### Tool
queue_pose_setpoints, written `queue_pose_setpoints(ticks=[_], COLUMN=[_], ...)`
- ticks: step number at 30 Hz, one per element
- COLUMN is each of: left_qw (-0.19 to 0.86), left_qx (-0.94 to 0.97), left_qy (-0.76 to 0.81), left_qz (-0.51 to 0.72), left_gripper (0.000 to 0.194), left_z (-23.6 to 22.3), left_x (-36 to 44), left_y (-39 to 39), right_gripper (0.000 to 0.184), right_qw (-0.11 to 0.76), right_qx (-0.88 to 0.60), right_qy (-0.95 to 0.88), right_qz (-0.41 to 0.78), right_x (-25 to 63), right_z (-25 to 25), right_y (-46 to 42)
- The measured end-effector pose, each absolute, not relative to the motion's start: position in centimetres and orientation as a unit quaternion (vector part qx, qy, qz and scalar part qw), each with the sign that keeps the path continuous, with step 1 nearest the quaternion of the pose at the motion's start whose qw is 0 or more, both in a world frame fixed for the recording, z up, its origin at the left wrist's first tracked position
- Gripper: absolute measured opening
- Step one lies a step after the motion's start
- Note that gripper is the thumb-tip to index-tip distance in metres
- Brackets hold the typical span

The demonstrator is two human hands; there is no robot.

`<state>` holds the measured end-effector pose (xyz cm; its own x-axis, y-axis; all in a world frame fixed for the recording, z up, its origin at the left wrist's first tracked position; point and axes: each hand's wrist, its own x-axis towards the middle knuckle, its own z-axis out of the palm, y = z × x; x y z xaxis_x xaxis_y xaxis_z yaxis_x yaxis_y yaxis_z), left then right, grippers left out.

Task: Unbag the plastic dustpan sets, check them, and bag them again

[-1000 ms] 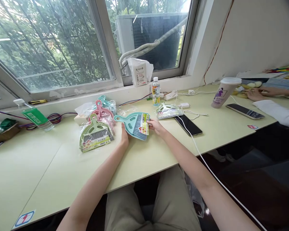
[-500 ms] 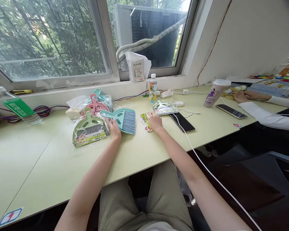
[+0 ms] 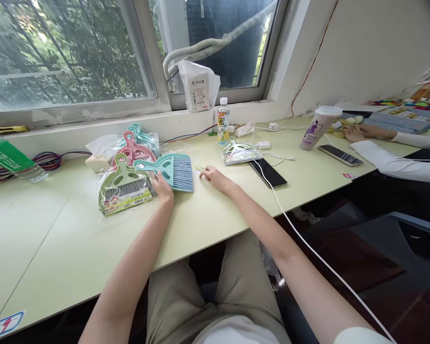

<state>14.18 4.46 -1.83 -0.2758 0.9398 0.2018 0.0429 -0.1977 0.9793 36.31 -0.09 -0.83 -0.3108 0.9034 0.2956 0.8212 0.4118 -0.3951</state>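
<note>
My left hand (image 3: 164, 187) has its fingers closed on the teal dustpan and brush (image 3: 169, 168), out of plastic between the green set (image 3: 120, 188) and my right hand (image 3: 216, 179), whose curled fingers meet a small card (image 3: 199, 168); I cannot tell if they pinch it. I judge 1 set unwrapped, with the green set and pink set (image 3: 139, 153) still in plastic. I find room leftward on the table (image 3: 93, 248), while its front edge runs beneath both forearms.

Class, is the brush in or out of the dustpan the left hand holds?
In: its blue bristles lie within the teal dustpan.
</note>
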Motion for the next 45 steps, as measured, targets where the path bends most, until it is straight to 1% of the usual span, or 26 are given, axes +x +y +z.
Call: queue_pose_setpoints(ticks=[2, 5, 7, 9, 11, 13, 15, 17, 20, 22, 26, 32, 34, 37, 40, 42, 45], left_qw=[0.346, 0.328, 0.300, 0.268, 0.232, 0.181, 0.105, 0.034, -0.016, -0.021, -0.006, -0.002, 0.009, 0.045, 0.075, 0.090, 0.126], left_qx=[0.431, 0.447, 0.459, 0.467, 0.492, 0.545, 0.619, 0.708, 0.795, 0.809, 0.786, 0.779, 0.778, 0.784, 0.790, 0.786, 0.782], left_qy=[0.566, 0.573, 0.579, 0.586, 0.571, 0.524, 0.452, 0.351, 0.213, 0.180, 0.220, 0.239, 0.245, 0.271, 0.294, 0.293, 0.286], left_qz=[0.612, 0.603, 0.603, 0.605, 0.615, 0.629, 0.633, 0.612, 0.567, 0.559, 0.577, 0.580, 0.578, 0.557, 0.533, 0.536, 0.539], left_gripper=[0.046, 0.045, 0.045, 0.046, 0.050, 0.053, 0.054, 0.052, 0.058, 0.060, 0.056, 0.055, 0.053, 0.048, 0.049, 0.051, 0.054], left_z=[-1.3, -0.4, 0.1, 0.4, 0.4, 0.2, -0.1, -0.2, 0.1, 0.5, 0.8, 0.6, 0.9, 1.8, 2.7, 3.0, 3.1], left_x=[14.4, 14.8, 15.0, 15.2, 15.5, 16.1, 16.7, 17.3, 18.1, 18.3, 18.3, 18.2, 18.0, 17.6, 17.3, 17.5, 17.7], left_y=[4.0, 3.3, 2.8, 2.2, 1.6, 0.8, -0.2, -1.4, -2.9, -3.5, -3.5, -3.2, -3.1, -2.9, -2.7, -2.8, -2.5], right_gripper=[0.042, 0.042, 0.043, 0.043, 0.041, 0.037, 0.032, 0.030, 0.027, 0.026, 0.028, 0.027, 0.026, 0.023, 0.026, 0.030, 0.034], right_qw=[0.224, 0.204, 0.211, 0.257, 0.325, 0.380, 0.414, 0.448, 0.495, 0.516, 0.538, 0.503, 0.510, 0.559, 0.601, 0.616, 0.621], right_qx=[-0.575, -0.622, -0.629, -0.620, -0.602, -0.574, -0.529, -0.483, -0.450, -0.441, -0.415, -0.400, -0.415, -0.429, -0.407, -0.392, -0.389], right_qy=[-0.785, -0.755, -0.748, -0.739, -0.721, -0.710, -0.722, -0.733, -0.724, -0.717, -0.719, -0.753, -0.744, -0.708, -0.684, -0.672, -0.658], right_qz=[0.063, 0.023, -0.015, -0.063, -0.110, -0.146, -0.165, -0.169, -0.168, -0.161, -0.146, -0.141, -0.119, -0.042, 0.068, 0.124, 0.175], right_x=[37.5, 38.9, 39.0, 38.5, 37.5, 36.4, 35.3, 34.5, 34.0, 33.9, 33.7, 33.3, 33.2, 33.1, 33.5, 33.7, 33.9], right_z=[-0.7, -0.3, 0.2, 0.7, 1.3, 1.8, 1.9, 1.8, 1.4, 1.2, 1.3, 0.8, 1.0, 2.0, 3.2, 3.9, 4.4], right_y=[0.1, 0.0, -0.3, -0.8, -1.6, -2.3, -2.9, -3.1, -3.1, -3.1, -3.2, -2.9, -2.8, -2.8, -2.9, -2.9, -3.1])
